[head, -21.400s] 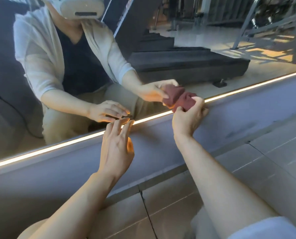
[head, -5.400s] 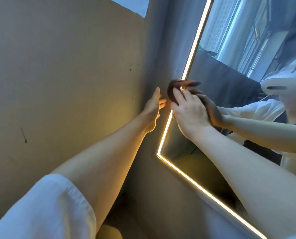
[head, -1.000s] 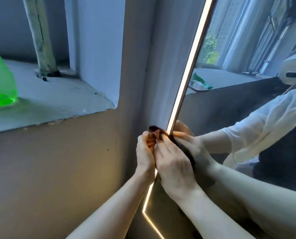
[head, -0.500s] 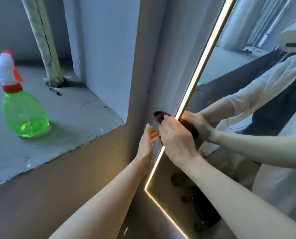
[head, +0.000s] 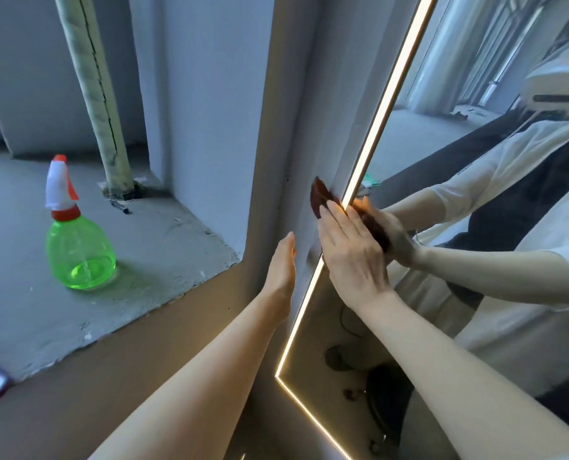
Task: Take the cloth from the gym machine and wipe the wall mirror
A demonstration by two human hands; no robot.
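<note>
A dark red cloth [head: 319, 198] lies against the left edge of the wall mirror [head: 442, 180], over its lit frame strip [head: 379, 104]. My right hand [head: 353, 257] presses the cloth flat on the mirror with straight fingers; most of the cloth is hidden under the palm. My left hand [head: 283, 263] rests flat and edge-on against the wall just left of the frame, holding nothing. The mirror shows the reflection of my arms and white sleeves.
A green spray bottle [head: 75, 240] with a white and red head stands on the concrete window ledge [head: 150, 260] at the left. A wrapped pipe [head: 94, 91] rises from the ledge. A wall pillar [head: 216, 111] separates ledge and mirror.
My right hand has slid the cloth along the mirror's left frame. My left hand let go of the cloth about a second ago and now lies flat on the wall.
</note>
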